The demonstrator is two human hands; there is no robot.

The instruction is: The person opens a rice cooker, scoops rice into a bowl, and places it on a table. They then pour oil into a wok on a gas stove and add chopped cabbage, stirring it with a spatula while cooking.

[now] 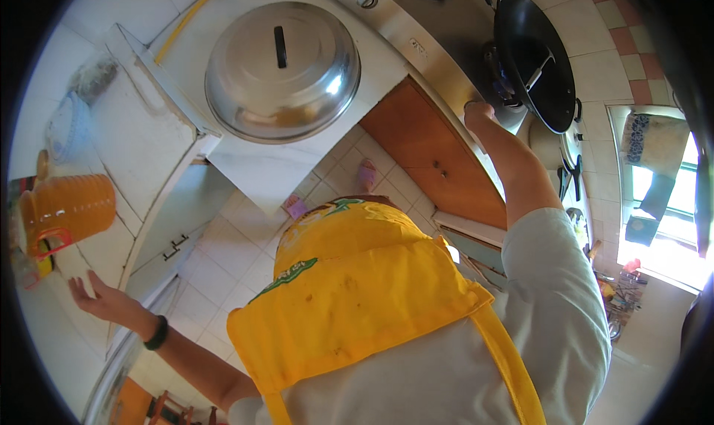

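Observation:
My right hand (479, 115) is closed around a control knob at the front panel of the gas stove (399, 26); the fingers hide most of the knob. Just beyond it a black wok (519, 40) sits over the burner (502, 82), where a faint blue glow shows. Inside the wok is a thin, pale metallic shape that I cannot identify. Off to the left, my left hand (106, 299) is empty with fingers apart, above the tiled counter. Nearest to it is a large plastic bottle of orange-yellow oil (72, 207) with a red handle.
A domed steel wok lid (295, 96) with a black handle rests on the white counter (251, 168). A yellow hose (192, 18) runs behind it. Wooden cabinet doors (429, 157) stand below the stove. A lidded pot (546, 140) is beyond my right arm, towards the window (664, 202).

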